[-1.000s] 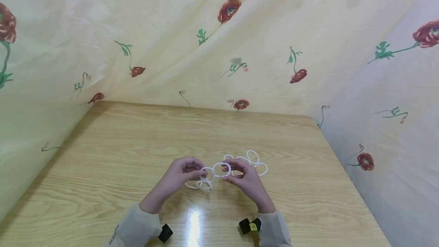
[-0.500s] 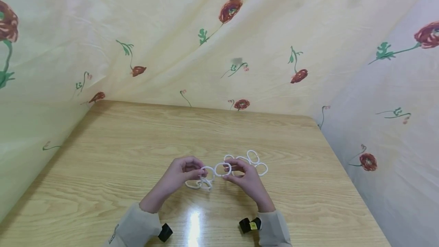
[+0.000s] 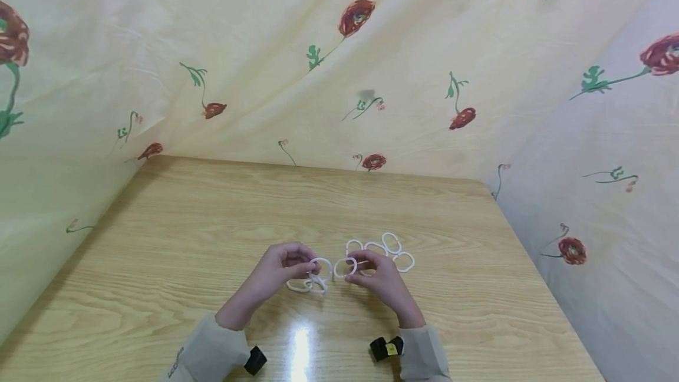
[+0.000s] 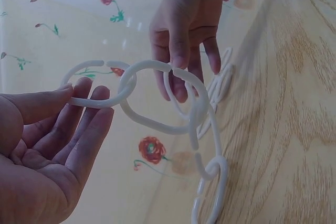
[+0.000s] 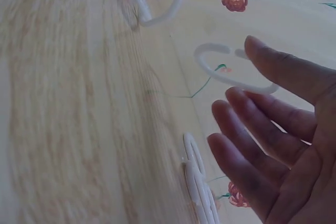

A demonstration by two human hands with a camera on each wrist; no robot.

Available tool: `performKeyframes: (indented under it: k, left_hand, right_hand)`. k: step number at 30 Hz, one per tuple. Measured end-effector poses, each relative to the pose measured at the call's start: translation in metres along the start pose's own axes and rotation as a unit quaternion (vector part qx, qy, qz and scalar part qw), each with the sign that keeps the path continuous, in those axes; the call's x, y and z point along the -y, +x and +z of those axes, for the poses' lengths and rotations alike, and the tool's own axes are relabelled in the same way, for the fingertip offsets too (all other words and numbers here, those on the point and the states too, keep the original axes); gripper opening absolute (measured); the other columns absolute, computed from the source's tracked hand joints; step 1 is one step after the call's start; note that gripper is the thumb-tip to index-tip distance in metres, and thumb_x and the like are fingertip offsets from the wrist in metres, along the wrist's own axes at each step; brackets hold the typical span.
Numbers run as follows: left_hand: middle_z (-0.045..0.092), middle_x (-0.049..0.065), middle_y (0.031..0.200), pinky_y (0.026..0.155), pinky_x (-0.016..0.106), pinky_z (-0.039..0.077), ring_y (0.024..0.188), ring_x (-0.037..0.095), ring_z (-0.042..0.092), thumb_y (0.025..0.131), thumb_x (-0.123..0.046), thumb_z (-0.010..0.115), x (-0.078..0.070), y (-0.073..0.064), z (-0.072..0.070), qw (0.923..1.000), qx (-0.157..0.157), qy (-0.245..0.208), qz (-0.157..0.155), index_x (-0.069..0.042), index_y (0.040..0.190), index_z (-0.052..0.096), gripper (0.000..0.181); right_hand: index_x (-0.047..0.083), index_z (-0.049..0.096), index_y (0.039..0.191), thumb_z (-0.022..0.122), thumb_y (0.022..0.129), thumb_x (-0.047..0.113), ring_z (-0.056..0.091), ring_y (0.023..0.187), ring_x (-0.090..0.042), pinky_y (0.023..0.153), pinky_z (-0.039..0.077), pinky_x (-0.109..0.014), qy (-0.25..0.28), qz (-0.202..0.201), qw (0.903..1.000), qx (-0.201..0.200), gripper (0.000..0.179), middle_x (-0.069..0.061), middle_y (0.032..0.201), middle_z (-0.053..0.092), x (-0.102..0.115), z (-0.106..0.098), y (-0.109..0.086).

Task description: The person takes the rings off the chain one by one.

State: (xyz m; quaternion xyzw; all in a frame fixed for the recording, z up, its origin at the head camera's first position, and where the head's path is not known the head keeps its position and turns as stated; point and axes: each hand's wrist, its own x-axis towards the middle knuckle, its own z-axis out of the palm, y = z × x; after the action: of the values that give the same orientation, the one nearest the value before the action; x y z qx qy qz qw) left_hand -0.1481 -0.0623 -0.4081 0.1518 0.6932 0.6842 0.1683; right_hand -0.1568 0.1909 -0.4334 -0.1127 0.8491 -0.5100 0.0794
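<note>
White plastic chain links are in both hands. My left hand (image 3: 282, 265) pinches the end link (image 4: 100, 103) of a short chain between thumb and fingertips. From there the chain (image 4: 152, 125) runs through joined links and sags to the table, its lower links (image 3: 297, 290) lying beneath my left hand. My right hand (image 3: 383, 276) pinches a single oval link (image 5: 210, 47) by its side, thumb above and fingers below. A small gap in that link's rim shows by the thumb. In the head view, the single link sits right beside the chain's nearest link.
Several more white links (image 3: 405, 253) lie on the wooden table (image 3: 212, 211) behind and right of my right hand. A flowered cloth (image 3: 276, 63) hangs around the back and sides. Black wrist devices (image 3: 256, 361) sit at both sleeves.
The link in my right hand has turned and shifted slightly right, away from the chain link it overlapped. The right fingers have moved a little; the left hand stays in place.
</note>
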Motion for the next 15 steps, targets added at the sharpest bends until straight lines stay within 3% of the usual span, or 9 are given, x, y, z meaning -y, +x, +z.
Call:
performKeyframes:
  k: [15]
  left_hand:
    - [0.071,0.02,0.102,0.086,0.035,0.06,0.092,0.018,0.07,0.091,-0.012,0.066,0.0021,0.002,0.0014,1.0,-0.004,-0.001,-0.005,0.007,0.107,0.062,0.025]
  right_hand:
    - [-0.004,0.065,0.112,0.079,0.079,0.011,0.07,0.09,-0.026,0.069,0.055,-0.017,-0.036,0.014,0.999,0.024,0.039,-0.019,0.103,0.071,-0.0018,0.0003,0.0005]
